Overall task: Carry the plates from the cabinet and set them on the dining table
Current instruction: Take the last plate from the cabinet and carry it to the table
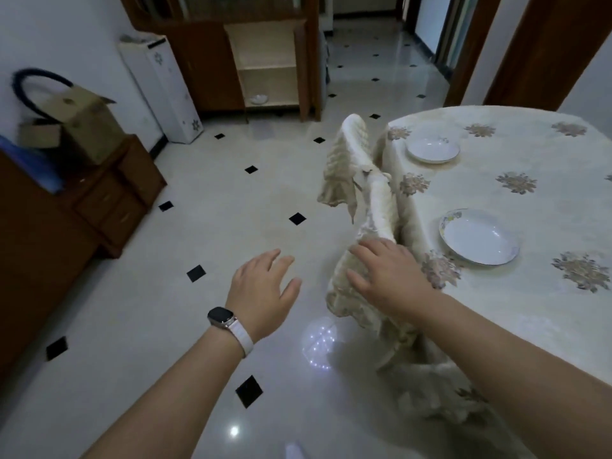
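Both hands empty: left hand (261, 286) fingers spread above the floor, right hand (387, 273) fingers straight over a cloth-covered chair (374, 207), contact unclear. Two plates on the dining table (513, 326): near plate (480, 236), far plate (433, 150). One white dish (259, 99) low in the open cabinet (265, 44).

The dining table (546, 326) runs off the right edge, its legs hidden by the tablecloth (409, 236). The far cabinet (205, 67) is cut off at the top; 1 white dish (258, 99) on its lowest shelf is too small to identify. The left cardboard box (82, 124) is blurred.
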